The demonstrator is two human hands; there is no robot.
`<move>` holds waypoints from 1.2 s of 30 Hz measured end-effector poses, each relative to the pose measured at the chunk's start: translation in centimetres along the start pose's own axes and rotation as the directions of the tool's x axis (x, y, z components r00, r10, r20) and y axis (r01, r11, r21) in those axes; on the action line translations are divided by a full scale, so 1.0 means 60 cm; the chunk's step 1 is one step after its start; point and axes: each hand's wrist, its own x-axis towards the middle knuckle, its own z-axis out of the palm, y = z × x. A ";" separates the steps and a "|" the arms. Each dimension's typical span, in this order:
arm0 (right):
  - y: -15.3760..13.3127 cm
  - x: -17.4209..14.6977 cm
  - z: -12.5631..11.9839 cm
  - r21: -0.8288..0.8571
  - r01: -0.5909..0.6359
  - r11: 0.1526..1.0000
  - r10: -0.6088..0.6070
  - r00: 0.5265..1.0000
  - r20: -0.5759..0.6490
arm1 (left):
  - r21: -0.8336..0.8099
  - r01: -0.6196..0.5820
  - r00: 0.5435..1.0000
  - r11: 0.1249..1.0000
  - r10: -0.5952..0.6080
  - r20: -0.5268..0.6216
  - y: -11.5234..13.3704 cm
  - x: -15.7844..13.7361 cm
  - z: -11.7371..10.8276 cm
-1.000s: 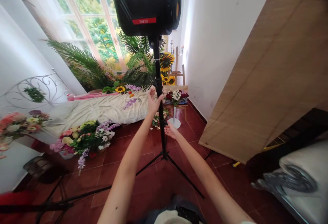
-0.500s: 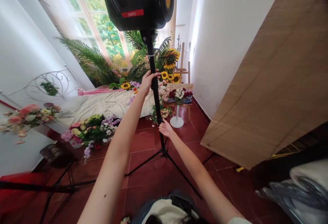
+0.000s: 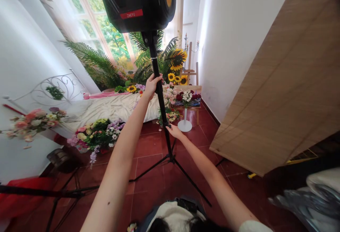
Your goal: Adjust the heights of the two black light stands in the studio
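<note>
A black studio light with a red label sits on top of a black light stand in front of me. My left hand is wrapped around the upper part of the pole, below the light. Lower down, my right hand pinches the locking knob on the stand's column. The tripod legs are spread on the red tiled floor.
Behind the stand is a bed with cream bedding and flowers. A white pedestal and a wooden easel stand to the right. A tan bamboo blind slants at the right. Another stand is at lower left.
The light and upper pole have tilted slightly left in view. My right fingers have shifted from loosely curled beside the column to pinching its knob. My left hand keeps its hold.
</note>
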 end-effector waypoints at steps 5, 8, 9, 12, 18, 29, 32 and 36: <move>-0.010 0.003 -0.016 -0.358 0.020 0.933 -0.013 1.000 0.021 | 0.053 -0.001 0.999 0.999 0.003 -0.045 -0.060 -0.045 -0.004; -0.010 0.005 -0.015 -0.405 0.027 0.914 -0.010 0.999 0.044 | 0.076 -0.021 0.994 0.997 0.030 -0.109 -0.095 -0.065 -0.005; -0.009 0.005 -0.014 -0.419 0.032 0.907 -0.014 0.999 0.046 | 0.080 -0.032 0.993 0.996 0.041 -0.115 -0.103 -0.068 -0.005; -0.004 0.006 -0.012 -0.465 0.052 0.884 -0.035 0.998 0.045 | 0.083 -0.041 0.992 0.996 0.051 -0.115 -0.116 -0.071 -0.004; -0.001 0.006 -0.008 -0.465 0.071 0.883 -0.078 0.997 0.003 | 0.135 -0.022 0.983 0.991 0.046 -0.177 -0.139 -0.087 -0.001; -0.003 0.006 -0.005 -0.466 0.015 0.884 -0.018 1.000 -0.002 | 0.138 0.105 0.965 0.985 -0.067 -0.253 -0.241 -0.179 0.000; -0.007 0.006 -0.005 -0.437 0.019 0.899 -0.027 1.000 -0.011 | 0.140 0.131 0.960 0.981 -0.090 -0.265 -0.255 -0.188 -0.001; -0.016 0.001 -0.010 -0.399 0.045 0.916 -0.059 0.998 -0.021 | 0.118 0.141 0.966 0.983 -0.111 -0.232 -0.261 -0.185 -0.004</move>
